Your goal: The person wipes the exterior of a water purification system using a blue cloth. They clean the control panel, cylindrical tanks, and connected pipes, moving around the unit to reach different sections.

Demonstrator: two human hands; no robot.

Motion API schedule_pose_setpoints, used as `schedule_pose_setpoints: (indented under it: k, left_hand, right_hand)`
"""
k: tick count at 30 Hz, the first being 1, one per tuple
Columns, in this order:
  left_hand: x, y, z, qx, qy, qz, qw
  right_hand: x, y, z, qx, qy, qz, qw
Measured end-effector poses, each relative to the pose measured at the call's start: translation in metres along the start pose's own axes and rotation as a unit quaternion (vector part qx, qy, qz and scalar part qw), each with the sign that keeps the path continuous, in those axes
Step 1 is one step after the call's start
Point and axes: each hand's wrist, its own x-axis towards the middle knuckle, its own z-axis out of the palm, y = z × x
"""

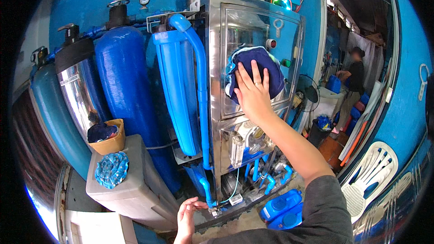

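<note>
My right hand (254, 91) presses a folded navy cloth (270, 65) flat against the front panel of a tall stainless steel cabinet (289, 27). Its fingers are spread over the cloth, and light patterned edging shows at the cloth's left side. Below, near the cabinet's lower left corner, my left hand (187, 212) is raised with nothing in it. Its fingers are loosely bent, close to a blue pipe (205, 189). A small red-lit display (271, 43) and a green switch (285, 63) sit beside the cloth on the panel.
Blue filter housing (174, 77) and tall tanks (124, 72) stand left. A grey bin (131, 171) carries a crumpled blue cloth (111, 170) and a tan basket (107, 138). Blue jugs (282, 205) lie below. White chairs (368, 180) stand right; another person (355, 77) is beyond the doorway.
</note>
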Motion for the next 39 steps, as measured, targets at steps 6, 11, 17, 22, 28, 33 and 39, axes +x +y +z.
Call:
schedule_pose_setpoints:
  k: [6, 11, 17, 22, 28, 33, 39]
  left_hand:
    - [-0.001, 0.002, -0.001, -0.003, 0.001, 0.012, 1.0]
    - [-0.001, 0.002, 0.0, 0.006, 0.006, -0.004, 1.0]
    - [0.005, 0.002, 0.004, 0.014, 0.001, -0.007, 1.0]
    - [0.008, -0.001, 0.015, -0.007, -0.018, -0.002, 1.0]
    - [-0.003, 0.002, 0.013, -0.006, -0.011, 0.008, 1.0]
    - [-0.014, 0.013, -0.007, -0.004, 0.037, 0.013, 0.999]
    - [-0.032, 0.024, -0.027, 0.003, 0.069, 0.011, 0.998]
  right_hand:
    - [0.079, 0.003, -0.014, -0.001, 0.073, 0.16, 0.984]
    - [0.028, -0.04, 0.001, 0.075, -0.007, -0.001, 0.997]
    - [0.023, -0.054, 0.013, 0.149, 0.07, 0.011, 0.986]
    - [0.043, -0.079, 0.002, 0.184, 0.081, 0.127, 0.971]
    - [-0.009, -0.098, 0.013, 0.132, -0.022, 0.234, 0.963]
    - [0.011, -0.088, 0.02, 0.114, 0.089, 0.288, 0.947]
    - [0.006, -0.066, 0.013, 0.036, 0.057, 0.248, 0.966]
